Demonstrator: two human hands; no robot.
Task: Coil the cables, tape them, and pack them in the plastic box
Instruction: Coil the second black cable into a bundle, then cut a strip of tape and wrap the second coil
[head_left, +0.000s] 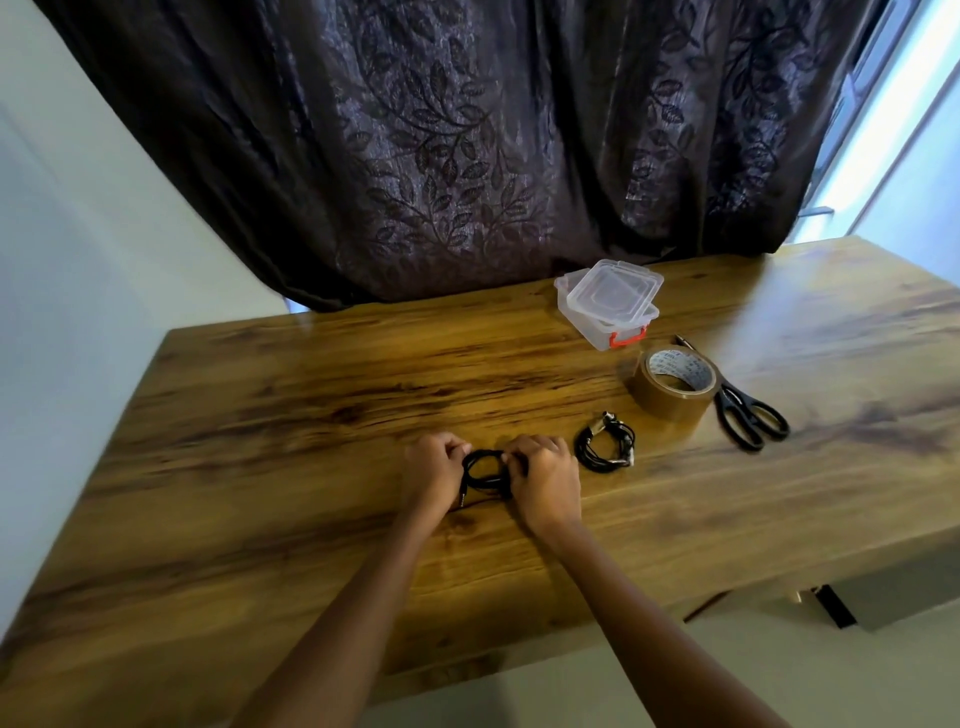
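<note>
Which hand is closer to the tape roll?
Right hand: it grips the cable coil on the side toward the tape roll; the left hand grips the far side.

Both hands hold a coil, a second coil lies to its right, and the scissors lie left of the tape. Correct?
No: in the head view the scissors lie right of the tape. The left hand and right hand do hold a coil, second coil to its right.

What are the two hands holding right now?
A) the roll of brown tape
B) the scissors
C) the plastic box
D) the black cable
D: the left hand and the right hand each grip one side of the looped black cable, with fingers curled round it.
</note>
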